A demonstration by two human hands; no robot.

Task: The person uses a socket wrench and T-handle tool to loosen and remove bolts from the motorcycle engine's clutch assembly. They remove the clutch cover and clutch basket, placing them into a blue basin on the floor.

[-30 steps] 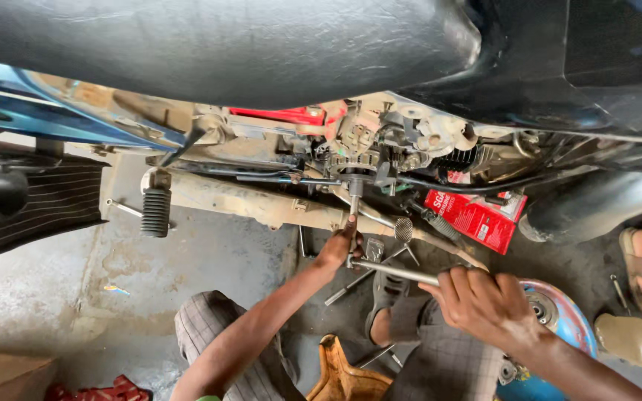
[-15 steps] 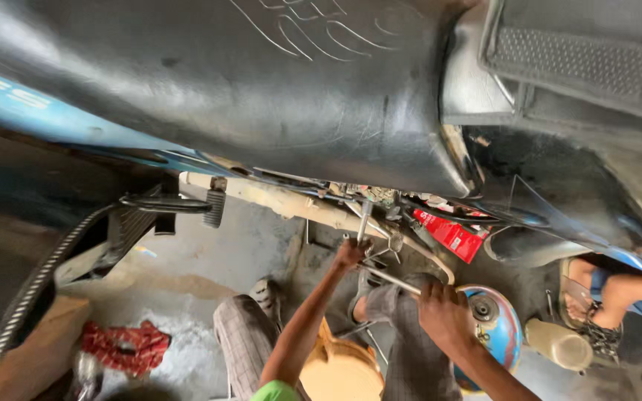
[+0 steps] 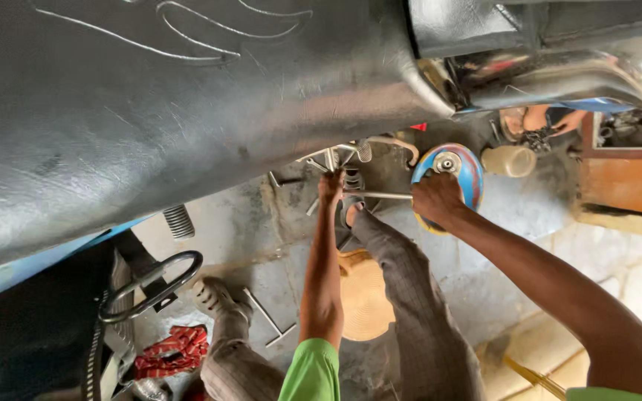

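A black motorcycle seat (image 3: 187, 96) fills the upper left and hides most of the engine below it. My left hand (image 3: 331, 184) reaches under it and grips the upright shaft of a long metal T-wrench (image 3: 377, 195). My right hand (image 3: 435, 199) is closed on the wrench's horizontal handle at its right end. Both my legs in grey trousers (image 3: 410, 297) stretch out on the concrete floor beneath my arms.
A round blue and red tin (image 3: 456, 167) and a cream plastic jar (image 3: 510, 160) sit beyond my right hand. A loose T-wrench (image 3: 269, 318), a red rag (image 3: 169, 350), a yellow woven stool (image 3: 365, 297) and a footrest loop (image 3: 150, 284) lie near my legs. Another person's foot (image 3: 536, 119) is at top right.
My view has swung up and left, so the seat now covers the engine. Both hands stay on the T-wrench, the handle now roughly level.
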